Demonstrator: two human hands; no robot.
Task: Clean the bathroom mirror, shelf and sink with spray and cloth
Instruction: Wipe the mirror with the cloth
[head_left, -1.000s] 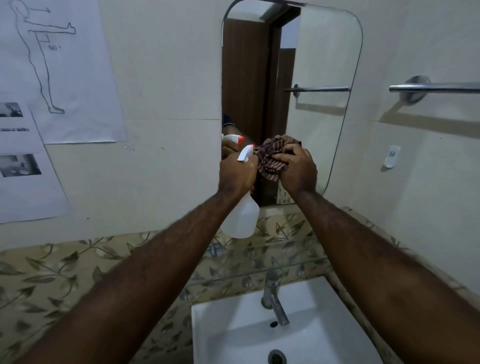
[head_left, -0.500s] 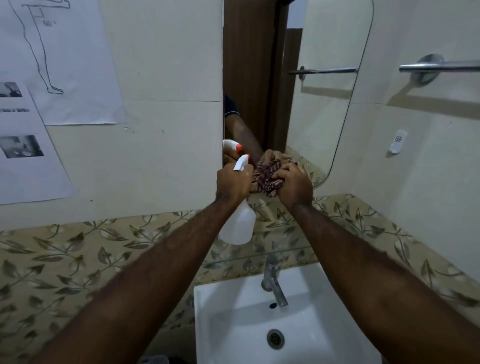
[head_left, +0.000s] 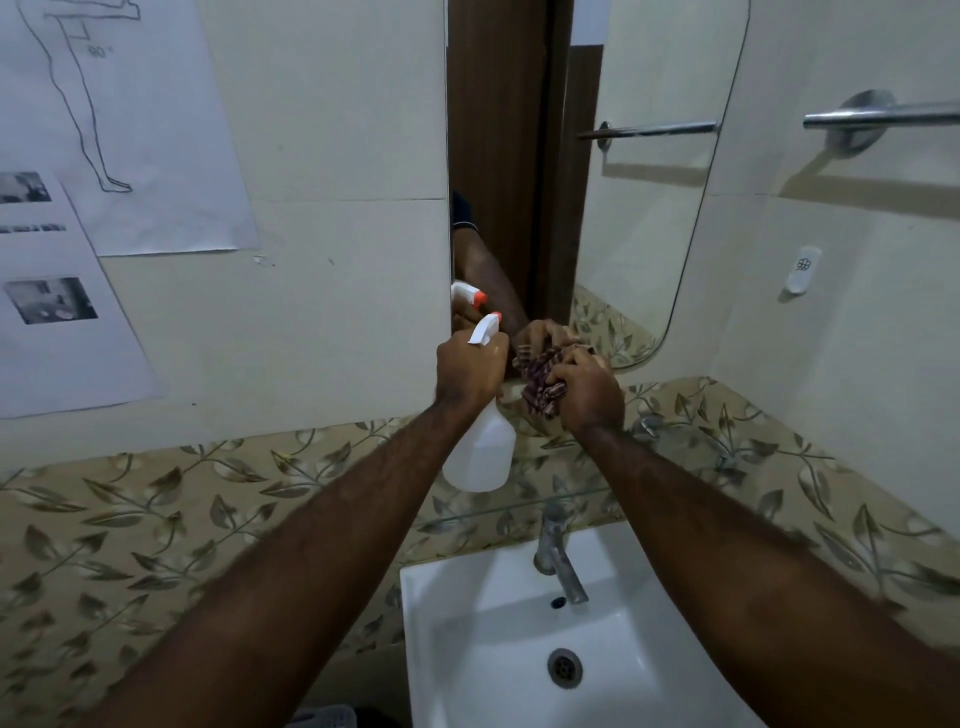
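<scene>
The mirror (head_left: 644, 208) hangs on the wall with rounded corners. My right hand (head_left: 589, 392) presses a bunched red-and-white striped cloth (head_left: 540, 387) against the mirror's lower edge. My left hand (head_left: 467, 371) grips the neck of a white spray bottle (head_left: 480, 452) with an orange-tipped nozzle, held just left of the cloth, close to the glass. A thin glass shelf (head_left: 519, 506) runs below the mirror. Under it sits the white sink (head_left: 467, 623) with a metal tap (head_left: 556, 556) and drain (head_left: 564, 667).
A steel towel rail (head_left: 883, 117) is fixed to the right wall, with a small white hook (head_left: 803, 270) below it. Paper sheets (head_left: 78, 208) are taped to the left wall. A leaf-patterned tile band (head_left: 156, 519) runs behind the sink.
Both hands moved down the mirror together, from its lower middle to its bottom edge, the cloth wiping downward. The head view also tilted lower, showing more of the sink.
</scene>
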